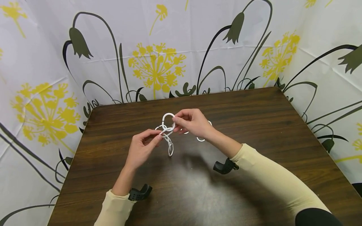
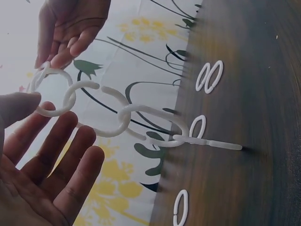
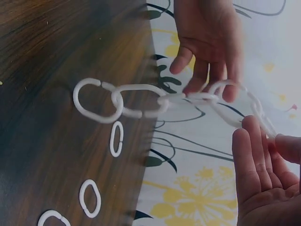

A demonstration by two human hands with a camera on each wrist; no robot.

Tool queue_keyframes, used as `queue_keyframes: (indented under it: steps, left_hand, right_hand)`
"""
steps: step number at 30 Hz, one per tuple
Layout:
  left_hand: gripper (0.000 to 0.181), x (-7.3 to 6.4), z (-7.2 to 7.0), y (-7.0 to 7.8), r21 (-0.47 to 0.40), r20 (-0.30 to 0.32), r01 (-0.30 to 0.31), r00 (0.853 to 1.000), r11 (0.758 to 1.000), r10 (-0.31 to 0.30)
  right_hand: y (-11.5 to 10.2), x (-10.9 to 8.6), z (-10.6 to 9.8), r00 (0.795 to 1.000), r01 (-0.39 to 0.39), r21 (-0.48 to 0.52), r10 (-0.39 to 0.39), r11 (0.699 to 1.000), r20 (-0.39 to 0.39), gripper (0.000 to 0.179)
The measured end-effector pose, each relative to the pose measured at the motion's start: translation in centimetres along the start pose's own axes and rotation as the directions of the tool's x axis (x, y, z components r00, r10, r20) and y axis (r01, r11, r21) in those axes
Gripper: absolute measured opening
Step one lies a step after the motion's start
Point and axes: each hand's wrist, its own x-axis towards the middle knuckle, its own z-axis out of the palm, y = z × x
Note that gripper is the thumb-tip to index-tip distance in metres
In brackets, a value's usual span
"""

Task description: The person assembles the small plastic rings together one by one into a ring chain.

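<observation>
A chain of white plastic links (image 1: 171,145) hangs in the air over the table, joined end through end. My left hand (image 1: 139,147) pinches a link near the chain's upper end between thumb and fingertips. To its right, my right hand (image 1: 195,122) pinches the topmost link (image 1: 168,114), which stands upright. In the left wrist view the chain (image 2: 150,109) trails away from the fingers, its last link close over the wood. The right wrist view shows the other fingers spread and nearly straight beside the chain (image 3: 138,87).
Several loose white links (image 1: 200,140) lie on the dark wooden table (image 1: 254,131) behind the right hand, partly hidden by it. Black wrist devices (image 1: 139,192) sit under both forearms. A floral cloth (image 1: 181,25) hangs behind the table and along its sides.
</observation>
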Motion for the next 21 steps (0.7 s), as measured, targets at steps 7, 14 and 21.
queue_keyframes:
  steps: [7,14,21]
  left_hand:
    - [0.019,0.5,0.2,-0.6,-0.026,-0.051,0.01,0.999,1.0,-0.012]
    - [0.02,1.1,1.0,0.0,-0.102,-0.106,0.002,0.994,0.995,-0.013]
    - [0.019,1.3,1.3,0.1,-0.144,-0.131,0.004,0.991,0.99,-0.023]
  right_hand:
    - [0.4,0.1,0.3,1.0,-0.003,0.031,0.002,1.0,0.026,0.013]
    - [0.5,0.0,0.1,0.999,-0.015,0.006,0.015,1.0,0.042,0.013]
    - [1.0,-0.1,-0.5,0.997,-0.025,-0.031,0.027,0.999,0.066,0.017]
